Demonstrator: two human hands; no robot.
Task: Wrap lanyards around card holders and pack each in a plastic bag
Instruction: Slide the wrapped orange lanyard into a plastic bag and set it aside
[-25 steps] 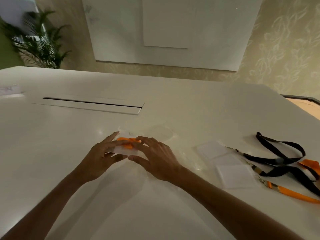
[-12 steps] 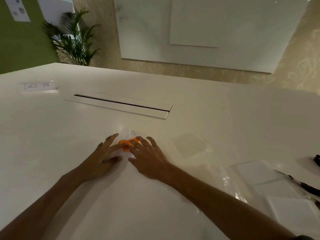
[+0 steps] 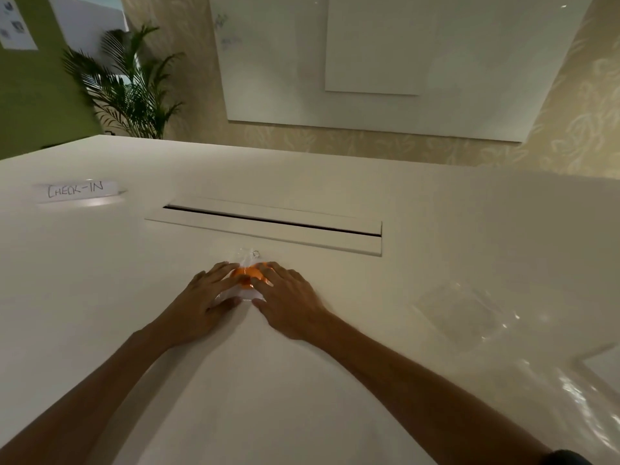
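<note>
Orange lanyard (image 3: 247, 276) lies inside a clear plastic bag (image 3: 244, 263), pressed flat by left hand (image 3: 204, 303) and right hand (image 3: 288, 305).

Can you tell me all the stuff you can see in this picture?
table: one, white, under everything
bagged card holder with lanyard: one, clear and orange, under the fingertips
plastic bag: one, clear, right, lying flat
card holder: one, whitish, right edge, cut off
sign: one, white, reads CHECK-IN, far left
slot: one, dark, table middle
plant: one, green, back left
board: one, white, wall
left hand: one, pressing the bag
right hand: one, pressing the bag
</note>
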